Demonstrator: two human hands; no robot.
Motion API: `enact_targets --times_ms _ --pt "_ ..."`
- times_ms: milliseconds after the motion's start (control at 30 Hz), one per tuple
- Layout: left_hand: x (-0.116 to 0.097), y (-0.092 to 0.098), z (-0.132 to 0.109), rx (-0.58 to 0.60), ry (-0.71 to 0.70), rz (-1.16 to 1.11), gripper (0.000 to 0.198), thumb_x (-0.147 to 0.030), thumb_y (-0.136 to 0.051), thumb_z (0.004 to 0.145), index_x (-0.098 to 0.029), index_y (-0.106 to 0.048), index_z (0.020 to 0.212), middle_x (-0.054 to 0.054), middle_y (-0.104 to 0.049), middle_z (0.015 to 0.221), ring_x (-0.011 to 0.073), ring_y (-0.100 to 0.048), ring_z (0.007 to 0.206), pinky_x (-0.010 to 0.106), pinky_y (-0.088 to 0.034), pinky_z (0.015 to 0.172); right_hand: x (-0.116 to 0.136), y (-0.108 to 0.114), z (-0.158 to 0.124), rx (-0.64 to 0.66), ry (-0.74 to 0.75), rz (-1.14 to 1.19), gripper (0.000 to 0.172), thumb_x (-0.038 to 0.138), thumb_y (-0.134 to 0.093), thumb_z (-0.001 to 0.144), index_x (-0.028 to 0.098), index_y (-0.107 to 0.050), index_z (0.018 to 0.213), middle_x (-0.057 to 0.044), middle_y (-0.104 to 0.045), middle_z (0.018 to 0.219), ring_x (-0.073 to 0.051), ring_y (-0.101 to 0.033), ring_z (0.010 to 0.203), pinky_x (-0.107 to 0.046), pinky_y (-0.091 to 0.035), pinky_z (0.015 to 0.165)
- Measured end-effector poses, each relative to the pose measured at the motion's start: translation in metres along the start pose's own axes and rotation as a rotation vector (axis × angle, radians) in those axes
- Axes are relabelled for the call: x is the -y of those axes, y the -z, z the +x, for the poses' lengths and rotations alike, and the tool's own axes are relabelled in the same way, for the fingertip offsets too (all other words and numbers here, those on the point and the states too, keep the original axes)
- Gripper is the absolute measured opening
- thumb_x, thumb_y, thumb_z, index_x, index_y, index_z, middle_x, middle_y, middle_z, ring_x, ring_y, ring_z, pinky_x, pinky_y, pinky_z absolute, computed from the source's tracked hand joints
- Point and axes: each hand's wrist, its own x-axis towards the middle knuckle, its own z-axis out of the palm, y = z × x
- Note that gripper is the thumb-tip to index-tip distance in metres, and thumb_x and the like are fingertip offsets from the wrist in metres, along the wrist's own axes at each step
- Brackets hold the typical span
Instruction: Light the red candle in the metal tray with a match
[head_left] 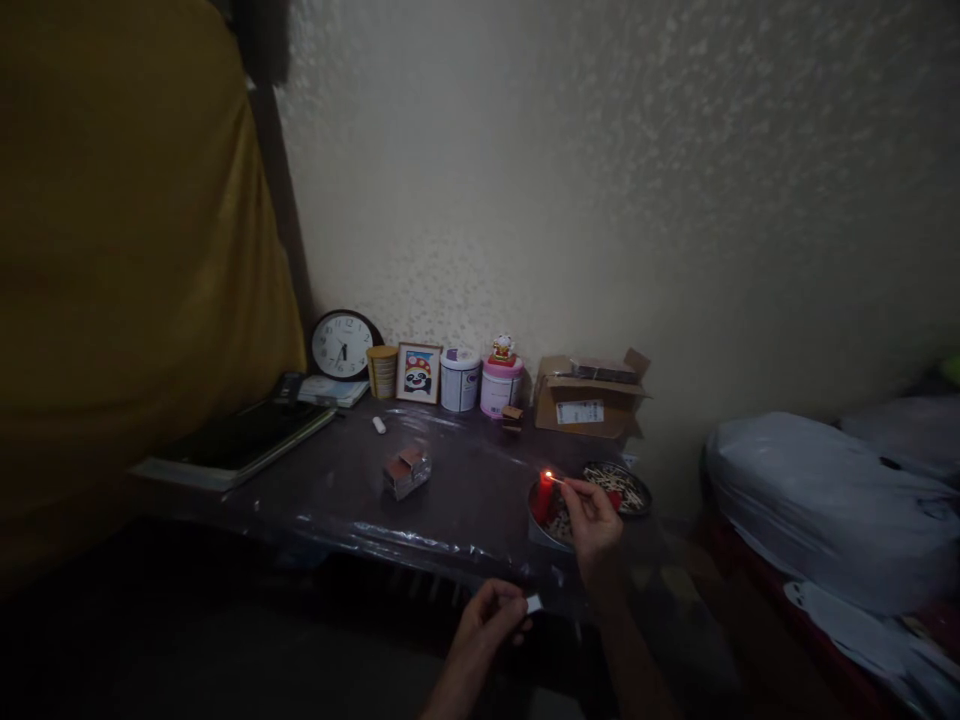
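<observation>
My right hand pinches a thin match between thumb and fingertips. A small flame glows at the match's tip, right at the top of a red candle. The candle stands upright in a round metal tin with burnt bits around its foot. Lower down, in front of the table edge, my left hand is closed around a small matchbox; only its pale end sticks out past the fingers. Just behind my right hand lies a round lid or dish full of matchsticks, with something red in it.
A plastic-wrapped pack of matchboxes and a small white object lie on the covered table. Along the wall stand a clock, framed panda picture, canisters and an opened carton. White bags are at right.
</observation>
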Motion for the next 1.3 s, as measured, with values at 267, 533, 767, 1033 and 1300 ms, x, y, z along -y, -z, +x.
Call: enact_targets --times_ms 267,533,767,1033,1300 --pt "0.000 0.000 0.001 -0.017 0.011 0.007 0.037 -0.047 -0.076 0.054 -0.018 -0.061 0.072 -0.001 -0.061 0.063 0.0144 -0.057 0.062 0.024 -0.040 0.060 0.002 0.001 -0.001 0.003 0.001 0.000 0.024 0.039 -0.067 0.067 0.016 -0.064 0.075 -0.004 -0.068 0.073 -0.017 -0.064 0.068 -0.030 -0.052 0.065" --pt "-0.006 -0.003 -0.003 -0.035 0.015 0.036 0.040 -0.050 -0.075 0.052 -0.018 -0.061 0.071 -0.001 -0.061 0.064 0.0153 -0.057 0.063 0.025 -0.041 0.061 0.004 0.001 -0.001 -0.011 0.001 0.022 0.021 0.036 -0.067 0.066 0.016 -0.064 0.073 -0.004 -0.067 0.071 -0.017 -0.064 0.066 -0.031 -0.052 0.065" --pt "-0.007 -0.006 -0.007 -0.051 -0.012 0.045 0.039 -0.050 -0.074 0.054 -0.018 -0.061 0.071 -0.002 -0.059 0.061 0.0144 -0.056 0.062 0.025 -0.040 0.061 0.013 0.003 0.000 -0.015 -0.025 0.060 0.023 0.037 -0.069 0.063 0.016 -0.064 0.073 -0.003 -0.067 0.070 -0.017 -0.063 0.065 -0.030 -0.051 0.064" --pt "-0.010 0.004 -0.005 -0.016 -0.009 0.038 0.036 -0.048 -0.072 0.058 -0.017 -0.062 0.073 -0.002 -0.059 0.063 0.0125 -0.053 0.060 0.023 -0.039 0.059 0.086 0.059 0.015 0.079 -0.117 0.187 0.022 0.041 -0.065 0.068 0.021 -0.057 0.066 0.001 -0.058 0.061 -0.012 -0.054 0.054 -0.024 -0.046 0.051" --pt "-0.009 0.007 -0.006 0.037 -0.014 -0.018 0.028 -0.042 -0.069 0.066 -0.017 -0.061 0.075 -0.002 -0.059 0.065 0.0106 -0.052 0.060 0.021 -0.038 0.060 0.057 0.136 0.042 -0.021 -0.161 -0.164 0.016 0.030 -0.071 0.053 0.021 -0.060 0.057 0.001 -0.058 0.055 -0.015 -0.053 0.052 -0.025 -0.042 0.050"
